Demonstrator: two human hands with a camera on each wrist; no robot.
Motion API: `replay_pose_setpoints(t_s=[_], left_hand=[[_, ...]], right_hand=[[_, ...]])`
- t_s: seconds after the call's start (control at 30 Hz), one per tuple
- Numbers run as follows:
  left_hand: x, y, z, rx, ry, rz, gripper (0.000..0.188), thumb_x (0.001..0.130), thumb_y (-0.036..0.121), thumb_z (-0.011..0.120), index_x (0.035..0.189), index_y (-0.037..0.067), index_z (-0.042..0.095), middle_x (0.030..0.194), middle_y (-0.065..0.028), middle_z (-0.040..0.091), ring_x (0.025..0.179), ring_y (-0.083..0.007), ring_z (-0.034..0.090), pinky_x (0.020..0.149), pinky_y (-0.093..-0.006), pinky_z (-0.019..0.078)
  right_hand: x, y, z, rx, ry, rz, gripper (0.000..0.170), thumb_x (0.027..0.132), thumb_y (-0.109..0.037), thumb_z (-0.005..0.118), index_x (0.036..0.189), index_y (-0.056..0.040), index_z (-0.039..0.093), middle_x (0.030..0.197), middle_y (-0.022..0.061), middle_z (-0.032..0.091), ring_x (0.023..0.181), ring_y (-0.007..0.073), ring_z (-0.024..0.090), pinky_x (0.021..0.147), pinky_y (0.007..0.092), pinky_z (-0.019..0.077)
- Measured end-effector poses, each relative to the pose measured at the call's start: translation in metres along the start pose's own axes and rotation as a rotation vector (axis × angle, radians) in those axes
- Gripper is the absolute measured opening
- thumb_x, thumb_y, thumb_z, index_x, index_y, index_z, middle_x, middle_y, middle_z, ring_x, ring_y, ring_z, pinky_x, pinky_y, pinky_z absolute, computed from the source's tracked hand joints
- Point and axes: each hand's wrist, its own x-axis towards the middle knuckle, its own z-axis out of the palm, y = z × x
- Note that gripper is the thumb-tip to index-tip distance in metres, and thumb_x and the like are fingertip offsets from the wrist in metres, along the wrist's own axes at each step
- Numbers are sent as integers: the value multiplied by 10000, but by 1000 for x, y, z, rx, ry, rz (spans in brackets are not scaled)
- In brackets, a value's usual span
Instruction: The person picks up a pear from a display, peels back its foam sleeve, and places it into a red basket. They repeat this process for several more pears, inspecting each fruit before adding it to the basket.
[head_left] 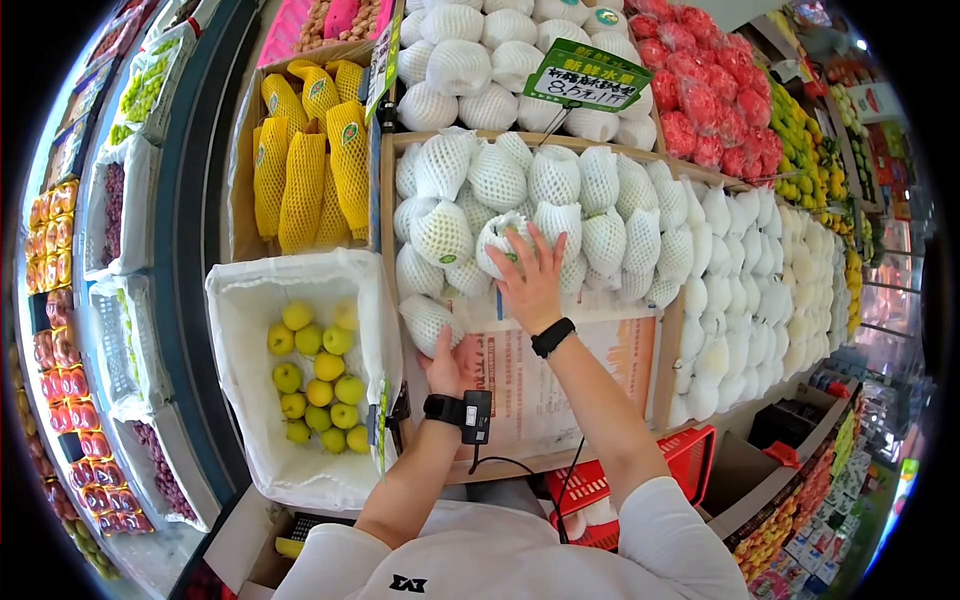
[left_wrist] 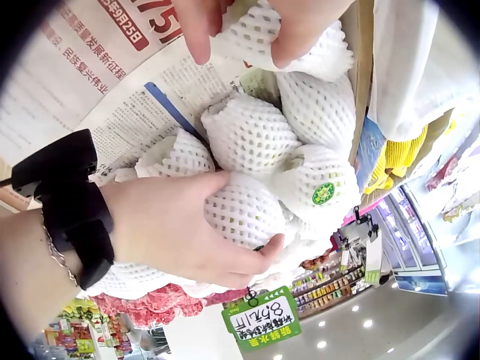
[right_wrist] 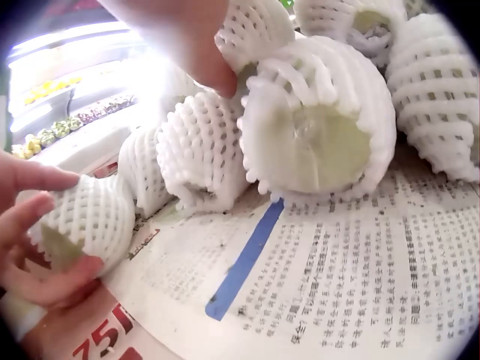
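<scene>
Wooden-framed display bin (head_left: pixel 657 395), its floor lined with printed newspaper (head_left: pixel 600 350), holding a pile of round, pale green fruit in white foam nets. Left hand (head_left: pixel 445 372): thumb and fingers closed round one foam-netted fruit (head_left: pixel 428 322), located at the bin's left side, at the near end of the pile, beside the white-lined crate. Right hand (head_left: pixel 530 280): fingers spread and curved over a second foam-netted fruit (head_left: pixel 503 245), gripping it from above; located in the pile, close to the newspaper's far edge, with a green round sticker on the fruit. Black wristband (head_left: pixel 552 338) on the right wrist; black strap with a small boxed device (head_left: pixel 477 417) on the left. To the left, a white-lined crate (head_left: pixel 230 400) of yellow-green apples (head_left: pixel 326 366); beyond it, a cardboard box (head_left: pixel 243 215) of long fruits in yellow nets (head_left: pixel 302 185). Behind the pile, a green-and-white price sign (head_left: pixel 586 76) over further white-netted fruit (head_left: pixel 458 64), with red-wrapped fruit (head_left: pixel 700 85) to the right. Near the person's torso, on the right, a red plastic basket (head_left: pixel 694 465).
</scene>
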Motion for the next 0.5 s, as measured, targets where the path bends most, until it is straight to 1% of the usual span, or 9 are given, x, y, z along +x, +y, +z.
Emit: replay_pose_setpoints(t_s=[0.03,0.07,0.1,0.2,0.27,0.33,0.37,0.47,0.5], left_hand=[[-2,0,1,19,41,-1,713,833,83,651,1360,185,182,1230,-142,453,998,-304,579,820,-425,545],[-2,-1,-1,13,46,2,713,833,83,651,1360,185,182,1230,-142,453,998,-304,579,820,-425,545],[-2,-2,-3,25,21,7,729,828,73,649,1365,185,169,1231,-140,448,985,-304,586,817,-424,546],[-5,-2,-9,68,-21,27,759,818,48,641,1376,186,145,1230,-138,436,957,-305,598,812,-423,546],[-7,-2,-14,96,-38,30,773,813,33,635,1382,187,134,1229,-140,429,942,-305,604,810,-424,546],[-9,0,-19,128,-90,25,790,808,7,620,1389,191,118,1239,-147,413,972,-309,592,813,-430,537],[-11,1,-21,128,-90,26,790,808,7,620,1389,191,118,1239,-147,413,972,-309,592,813,-430,537],[-15,8,-23,116,-156,88,790,809,-34,598,1390,194,115,1236,-145,413,1016,-307,572,821,-434,524],[-16,9,-23,128,-177,82,788,807,-57,584,1389,196,117,1238,-140,412,1034,-304,562,824,-433,520]], right_hand=[[4,-1,-3,2,-4,-6,536,700,-97,662,1201,-254,551,1306,52,443,1276,331,357,1052,666,137],[9,-2,-6,-12,-67,41,574,678,-96,681,1213,-249,537,1311,54,437,1284,333,343,1054,669,117],[14,-4,-9,-24,-131,90,614,657,-95,700,1226,-243,524,1315,56,432,1292,335,329,1056,672,98],[30,-14,-21,-45,-185,151,679,626,-98,726,1250,-233,497,1328,61,417,1304,344,302,1054,679,63],[34,-16,-23,-44,-205,157,670,647,-99,719,1263,-223,487,1325,62,420,1311,355,289,1045,690,59],[36,-18,-27,-17,-280,196,705,657,-124,728,1300,-214,454,1380,81,374,1329,380,256,1042,692,57],[36,-21,-30,-17,-279,196,705,657,-124,728,1300,-214,454,1380,81,374,1329,380,256,1042,692,57],[29,-35,-36,45,-164,242,720,685,-137,720,1335,-197,417,1442,108,303,1348,400,214,1042,687,58],[22,-39,-35,107,-80,220,715,698,-137,709,1343,-190,406,1460,117,273,1352,406,203,1041,686,61]])
